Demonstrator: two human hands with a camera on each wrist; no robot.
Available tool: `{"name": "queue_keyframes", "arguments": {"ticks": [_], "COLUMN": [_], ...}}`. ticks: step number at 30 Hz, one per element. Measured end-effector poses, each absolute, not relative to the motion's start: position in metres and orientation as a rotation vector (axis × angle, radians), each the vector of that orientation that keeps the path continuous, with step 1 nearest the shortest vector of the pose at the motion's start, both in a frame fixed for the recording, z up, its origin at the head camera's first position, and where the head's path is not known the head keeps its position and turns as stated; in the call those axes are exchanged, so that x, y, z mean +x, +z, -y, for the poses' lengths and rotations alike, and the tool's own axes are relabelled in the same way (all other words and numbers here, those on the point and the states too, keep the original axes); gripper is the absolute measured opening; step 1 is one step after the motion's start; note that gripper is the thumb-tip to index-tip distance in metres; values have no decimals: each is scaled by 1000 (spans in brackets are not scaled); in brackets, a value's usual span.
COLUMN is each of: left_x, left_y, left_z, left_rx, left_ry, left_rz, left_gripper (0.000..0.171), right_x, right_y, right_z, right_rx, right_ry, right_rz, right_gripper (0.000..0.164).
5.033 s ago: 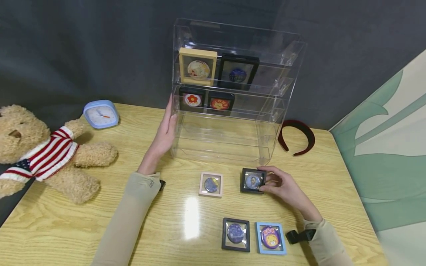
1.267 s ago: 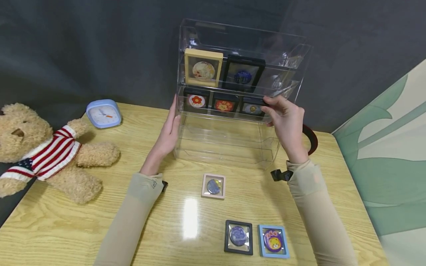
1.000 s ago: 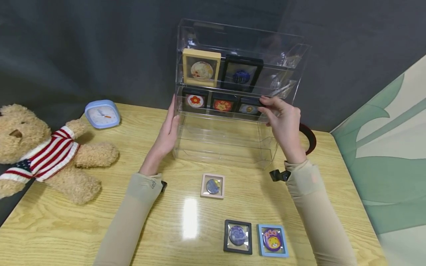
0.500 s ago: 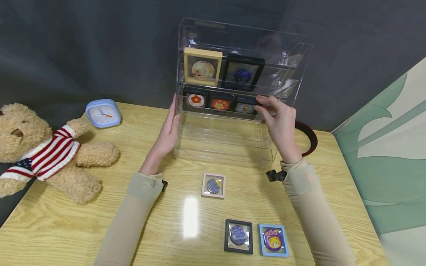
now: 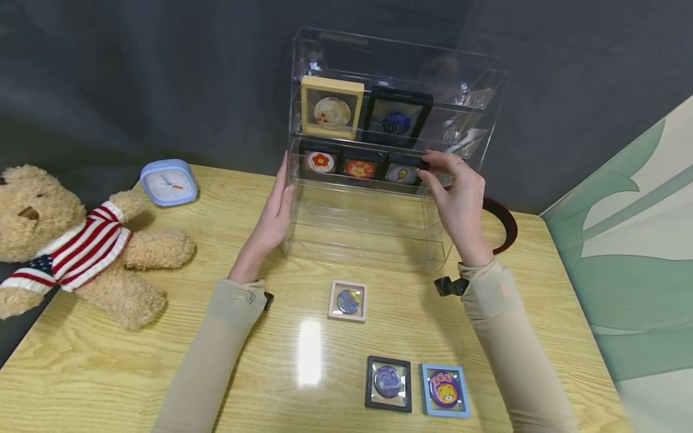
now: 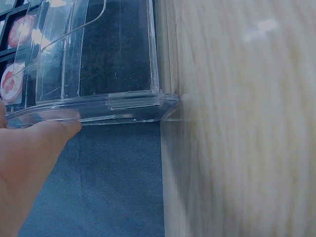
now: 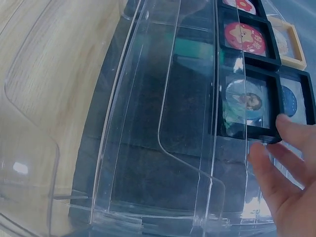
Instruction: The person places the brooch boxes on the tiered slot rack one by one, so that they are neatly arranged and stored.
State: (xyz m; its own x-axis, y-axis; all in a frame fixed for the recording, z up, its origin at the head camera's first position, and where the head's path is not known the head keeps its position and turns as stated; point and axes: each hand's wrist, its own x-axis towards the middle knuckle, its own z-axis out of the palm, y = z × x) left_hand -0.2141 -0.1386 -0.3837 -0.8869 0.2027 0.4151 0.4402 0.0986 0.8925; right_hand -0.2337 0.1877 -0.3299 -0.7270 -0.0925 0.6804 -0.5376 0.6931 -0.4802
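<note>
A clear acrylic display shelf (image 5: 368,240) stands on the table against the dark curtain. My left hand (image 5: 272,207) rests along its left side, fingers straight and thumb against the side wall. My right hand (image 5: 460,198) is at the right end of the middle tier, beside a small black frame holding a portrait badge (image 5: 401,174). In the right wrist view the index fingertip (image 7: 282,121) is at the frame's corner, and the thumb stands apart below its edge. Left of it on that tier are black frames with a red star badge (image 5: 360,169) and a flower badge (image 5: 320,162).
Higher up stand a yellow frame (image 5: 332,108) and a black frame (image 5: 397,117). On the table lie a pink frame (image 5: 348,301), a black frame (image 5: 388,383) and a blue frame (image 5: 445,391). Around them are a teddy bear (image 5: 86,252), a clock (image 5: 169,182) and a headband (image 5: 508,222).
My right hand has brought the portrait badge frame up from the table to the middle tier and slid it left beside the star one. Now its finger and thumb have parted slightly.
</note>
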Motion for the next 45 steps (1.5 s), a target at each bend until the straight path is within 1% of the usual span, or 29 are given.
{"name": "queue_keyframes", "arguments": {"ticks": [7,13,16,20,25,31,37,41,45], "left_x": [-215,-216,-216,-216,-216,-215,-214,-213,-213], "left_y": [-383,-385,-384,-384,-383,-383,-383,-383,-383], "left_z": [138,140,140,140,140,140,139,137,138], "left_rx": [-669,-669,-671,-677,-689,-679,-667,-658,-666], "left_ry": [-1873,-1868,-1867,-1860,-1849,-1846,-1857,-1869,-1872], "left_rz": [2162,2156,2154,2147,2136,2145,2153,2153,2139], "left_gripper": [59,59,59,59,59,59,59,60,60], "right_x": [-229,-223,-218,-209,-197,-192,-189,-184,-179], "right_y": [-329,-328,-328,-332,-351,-385,-417,-432,-441], "right_z": [-192,-191,-190,-189,-184,-174,-169,-170,-172], "right_rx": [491,501,596,814,1034,1238,1241,1239,1238], "right_ry": [994,1143,1339,1686,1996,2035,2100,2022,1897], "right_rz": [2224,2107,2022,1984,2120,2358,2487,2565,2647], "right_gripper": [26,22,20,19,23,28,30,30,39]}}
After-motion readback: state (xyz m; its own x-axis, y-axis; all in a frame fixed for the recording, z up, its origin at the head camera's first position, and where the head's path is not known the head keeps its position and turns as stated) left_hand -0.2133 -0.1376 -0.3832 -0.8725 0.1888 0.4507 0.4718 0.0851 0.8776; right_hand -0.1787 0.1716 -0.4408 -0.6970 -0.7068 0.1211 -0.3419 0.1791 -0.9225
